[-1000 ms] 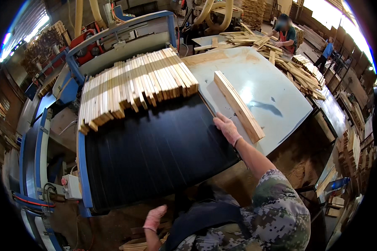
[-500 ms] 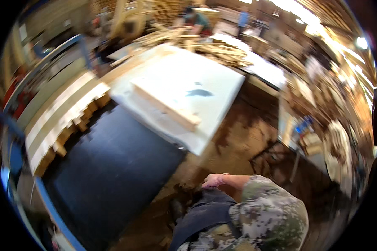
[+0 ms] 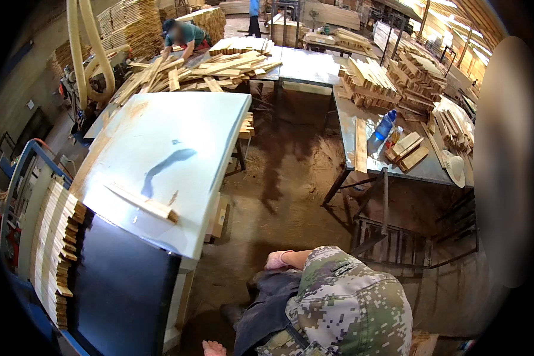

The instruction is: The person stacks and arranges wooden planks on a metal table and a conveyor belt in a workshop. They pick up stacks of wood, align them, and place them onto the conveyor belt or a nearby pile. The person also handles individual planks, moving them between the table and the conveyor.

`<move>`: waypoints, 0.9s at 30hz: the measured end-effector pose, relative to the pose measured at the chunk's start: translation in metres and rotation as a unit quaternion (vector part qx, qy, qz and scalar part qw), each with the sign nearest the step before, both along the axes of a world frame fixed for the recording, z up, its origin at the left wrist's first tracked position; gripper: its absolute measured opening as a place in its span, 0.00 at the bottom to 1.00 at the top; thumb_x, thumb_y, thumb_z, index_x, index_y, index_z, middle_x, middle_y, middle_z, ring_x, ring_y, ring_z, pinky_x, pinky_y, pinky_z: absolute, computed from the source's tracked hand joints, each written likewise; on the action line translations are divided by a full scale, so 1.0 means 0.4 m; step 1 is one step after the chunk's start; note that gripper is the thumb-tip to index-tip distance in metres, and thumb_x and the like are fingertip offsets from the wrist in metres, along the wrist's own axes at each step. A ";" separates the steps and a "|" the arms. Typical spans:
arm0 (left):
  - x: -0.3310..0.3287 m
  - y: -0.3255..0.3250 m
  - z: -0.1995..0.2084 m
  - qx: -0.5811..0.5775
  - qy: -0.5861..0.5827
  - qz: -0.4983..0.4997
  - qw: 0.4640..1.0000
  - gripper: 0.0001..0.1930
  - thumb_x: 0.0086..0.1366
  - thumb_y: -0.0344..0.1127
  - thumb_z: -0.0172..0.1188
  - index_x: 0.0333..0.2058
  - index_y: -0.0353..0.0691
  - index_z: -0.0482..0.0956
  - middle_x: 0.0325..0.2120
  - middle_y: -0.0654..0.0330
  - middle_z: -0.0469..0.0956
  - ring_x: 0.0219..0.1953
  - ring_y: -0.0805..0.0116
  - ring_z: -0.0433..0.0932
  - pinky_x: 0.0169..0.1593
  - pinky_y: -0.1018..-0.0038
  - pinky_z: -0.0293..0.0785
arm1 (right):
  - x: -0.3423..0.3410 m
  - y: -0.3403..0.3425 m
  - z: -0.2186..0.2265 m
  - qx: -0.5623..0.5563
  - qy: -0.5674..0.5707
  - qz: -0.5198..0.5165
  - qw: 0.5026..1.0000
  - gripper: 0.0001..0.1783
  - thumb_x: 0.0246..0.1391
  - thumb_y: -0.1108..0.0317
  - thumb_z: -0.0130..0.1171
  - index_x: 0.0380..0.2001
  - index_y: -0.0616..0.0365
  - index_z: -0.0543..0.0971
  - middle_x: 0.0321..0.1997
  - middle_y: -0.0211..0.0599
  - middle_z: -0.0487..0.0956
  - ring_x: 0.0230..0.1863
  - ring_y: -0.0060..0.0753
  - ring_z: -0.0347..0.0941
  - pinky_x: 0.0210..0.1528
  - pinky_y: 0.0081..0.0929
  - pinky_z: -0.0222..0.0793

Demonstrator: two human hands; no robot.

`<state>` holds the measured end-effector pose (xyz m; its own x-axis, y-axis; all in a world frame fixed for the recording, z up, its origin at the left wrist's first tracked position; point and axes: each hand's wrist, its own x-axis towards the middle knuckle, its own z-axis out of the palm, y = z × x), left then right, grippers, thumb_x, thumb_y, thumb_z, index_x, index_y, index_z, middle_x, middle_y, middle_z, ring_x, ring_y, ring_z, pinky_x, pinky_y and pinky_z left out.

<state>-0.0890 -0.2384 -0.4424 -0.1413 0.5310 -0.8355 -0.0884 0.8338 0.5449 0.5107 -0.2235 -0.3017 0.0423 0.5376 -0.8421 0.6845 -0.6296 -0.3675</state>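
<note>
My right hand (image 3: 277, 260), in a pink glove, lies over the knee of my dark apron (image 3: 267, 296), fingers draped loosely and nothing seen in them. Its arm comes out of a camouflage sleeve (image 3: 350, 296). At the lower edge only part of my left hand (image 3: 213, 348) shows, its fingers slightly apart and free of any object. Left of me is a black flat bed (image 3: 121, 285), with a row of wooden strips (image 3: 53, 255) along its far left side. Beyond it stands a pale-topped table (image 3: 213, 130) with one wooden strip (image 3: 139, 202) on it.
Loose wooden slats (image 3: 213, 68) are heaped at the back, where a person (image 3: 187, 34) in green bends over them. To the right, a metal table (image 3: 338, 118) carries wood pieces, a blue bottle (image 3: 385, 124) and a pale hat (image 3: 454, 169). A metal rack (image 3: 391, 243) stands below it.
My view has swung to the right, bringing the right-hand table into clear sight. My left hand now shows at the lower edge. The right hand stays on the knee.
</note>
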 end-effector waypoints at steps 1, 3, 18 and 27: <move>0.069 -0.043 0.006 -0.003 0.013 0.034 0.999 0.20 0.70 0.53 0.61 0.47 0.43 0.84 0.45 0.56 0.85 0.47 0.54 0.82 0.46 0.57 0.77 | 0.036 -0.001 -0.053 0.011 0.000 0.015 1.000 0.28 0.59 0.51 0.56 0.54 0.58 0.85 0.58 0.50 0.84 0.58 0.52 0.81 0.60 0.48 0.75; 0.172 -0.206 0.011 -0.024 -0.008 0.104 0.994 0.27 0.68 0.55 0.65 0.53 0.36 0.81 0.49 0.53 0.83 0.49 0.53 0.81 0.51 0.56 0.77 | 0.079 0.006 -0.006 0.061 0.018 0.082 0.995 0.29 0.59 0.50 0.56 0.56 0.57 0.85 0.59 0.49 0.84 0.61 0.53 0.79 0.63 0.48 0.73; 0.815 -1.182 0.312 -0.073 0.157 0.417 0.892 0.35 0.72 0.63 0.58 0.54 0.30 0.83 0.52 0.48 0.85 0.55 0.56 0.81 0.59 0.62 0.72 | 0.387 -0.160 -0.472 0.055 0.137 0.509 0.848 0.16 0.67 0.55 0.60 0.36 0.57 0.85 0.28 0.37 0.82 0.30 0.35 0.79 0.32 0.38 0.74; 1.127 -1.635 0.104 -0.086 0.302 0.316 0.896 0.18 0.74 0.44 0.53 0.50 0.38 0.82 0.46 0.46 0.85 0.48 0.46 0.83 0.48 0.61 0.75 | -0.170 -0.101 -0.152 -0.091 0.116 0.466 0.873 0.08 0.65 0.59 0.62 0.33 0.49 0.81 0.26 0.32 0.74 0.22 0.32 0.69 0.25 0.38 0.68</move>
<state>0.3617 -0.8923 -0.4009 -0.8213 0.0575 -0.5676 -0.3046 0.7970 0.5215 0.4425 -0.2640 -0.3626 -0.5236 0.1041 -0.8456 0.8515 0.0975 -0.5153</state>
